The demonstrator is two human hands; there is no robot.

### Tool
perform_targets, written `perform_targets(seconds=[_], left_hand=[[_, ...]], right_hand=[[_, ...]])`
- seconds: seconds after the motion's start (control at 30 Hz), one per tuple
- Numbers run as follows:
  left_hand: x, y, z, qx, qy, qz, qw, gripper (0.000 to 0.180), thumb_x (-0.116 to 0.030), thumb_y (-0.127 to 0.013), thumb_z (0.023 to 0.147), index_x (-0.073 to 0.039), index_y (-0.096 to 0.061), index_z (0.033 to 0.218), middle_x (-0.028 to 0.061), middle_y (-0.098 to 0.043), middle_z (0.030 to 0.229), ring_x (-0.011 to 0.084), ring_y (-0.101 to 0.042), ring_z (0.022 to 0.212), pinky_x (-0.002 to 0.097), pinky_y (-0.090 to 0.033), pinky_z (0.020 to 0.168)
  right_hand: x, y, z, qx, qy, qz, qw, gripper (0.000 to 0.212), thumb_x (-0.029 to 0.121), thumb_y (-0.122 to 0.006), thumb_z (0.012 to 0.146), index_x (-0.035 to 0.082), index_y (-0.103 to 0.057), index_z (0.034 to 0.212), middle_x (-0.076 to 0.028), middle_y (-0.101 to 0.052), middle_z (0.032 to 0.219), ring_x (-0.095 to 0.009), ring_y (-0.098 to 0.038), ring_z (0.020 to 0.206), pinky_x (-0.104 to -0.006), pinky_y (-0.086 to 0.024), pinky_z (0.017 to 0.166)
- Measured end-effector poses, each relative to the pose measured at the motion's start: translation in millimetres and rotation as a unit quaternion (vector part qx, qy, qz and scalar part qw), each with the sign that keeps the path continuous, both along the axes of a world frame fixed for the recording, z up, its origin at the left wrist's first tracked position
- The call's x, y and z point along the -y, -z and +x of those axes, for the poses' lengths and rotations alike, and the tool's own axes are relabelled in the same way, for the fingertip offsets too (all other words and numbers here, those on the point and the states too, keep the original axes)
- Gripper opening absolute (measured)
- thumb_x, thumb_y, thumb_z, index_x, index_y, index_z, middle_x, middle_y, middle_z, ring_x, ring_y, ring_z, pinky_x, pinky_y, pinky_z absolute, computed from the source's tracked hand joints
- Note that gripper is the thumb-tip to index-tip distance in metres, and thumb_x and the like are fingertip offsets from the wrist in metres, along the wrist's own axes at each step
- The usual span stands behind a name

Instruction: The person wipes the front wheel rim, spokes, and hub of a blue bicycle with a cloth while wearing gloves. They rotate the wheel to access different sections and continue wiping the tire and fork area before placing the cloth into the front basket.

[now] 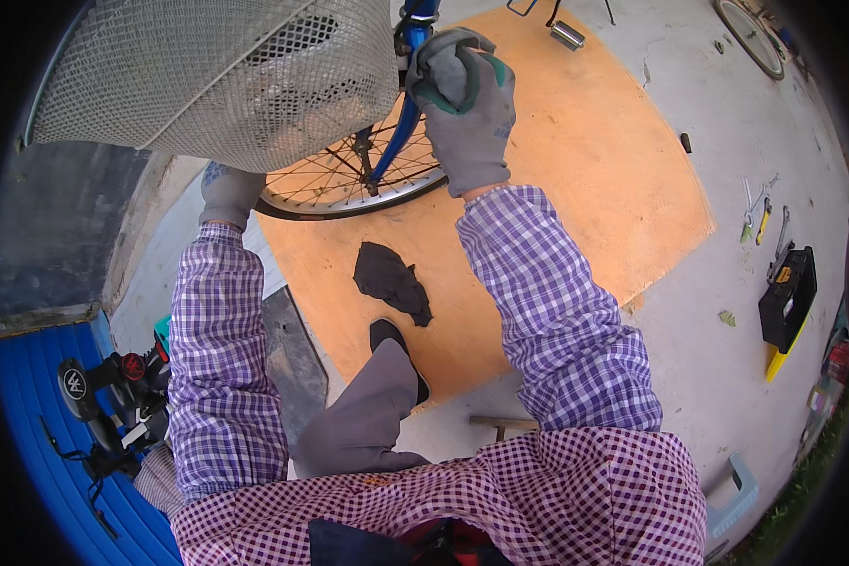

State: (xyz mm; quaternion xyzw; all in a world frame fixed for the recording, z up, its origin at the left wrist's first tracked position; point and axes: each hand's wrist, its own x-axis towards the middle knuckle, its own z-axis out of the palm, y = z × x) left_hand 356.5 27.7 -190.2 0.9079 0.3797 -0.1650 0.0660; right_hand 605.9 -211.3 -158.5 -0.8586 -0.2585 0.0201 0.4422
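A bicycle's front end stands before me, with a blue fork (404, 141) and a spoked front wheel (321, 206). The grey mesh basket (226, 85) hides much of the wheel. My right hand (472, 123), in a grey glove with green edging, is closed beside the upper fork; whatever lies within its curled fingers is hidden. My left hand (231, 193), also gloved, is at the wheel's left side below the basket, its fingers out of sight. A dark crumpled cloth (392, 281) lies on the orange board near my shoe.
The orange board (604, 179) covers the floor under the wheel. Wrenches (753, 203) and a black tool tray (789, 300) lie to the right. At far right back is another wheel (750, 38). Black handlebar-like parts (104, 406) stand left by blue panels (28, 443).
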Motion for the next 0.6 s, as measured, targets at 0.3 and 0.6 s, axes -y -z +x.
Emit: perform_targets(seconds=[0.3,0.6], left_hand=[[2,12,-20,-0.024,0.037,0.04,0.998,0.035,-0.033,-0.057,0.094,-0.012,-0.07,0.118,0.0141,-0.07,0.117,0.0361,-0.066,0.107,0.0482,-0.05,0.091],[-3,50,-30,0.031,0.071,0.078,0.994,0.029,-0.026,-0.062,0.093,-0.012,-0.071,0.117,0.0123,-0.07,0.116,0.0342,-0.065,0.106,0.0471,-0.05,0.092]], right_hand=[[94,62,-19,-0.283,0.122,-0.259,0.915,0.04,0.025,-0.076,0.08,0.005,-0.065,0.112,-0.018,-0.062,0.108,-0.037,-0.065,0.096,-0.0459,-0.052,0.086],[-5,18,30,-0.014,-0.068,0.07,0.995,0.05,0.03,-0.075,0.082,0.011,-0.062,0.125,-0.016,-0.062,0.117,-0.036,-0.059,0.113,-0.0468,-0.049,0.094]])
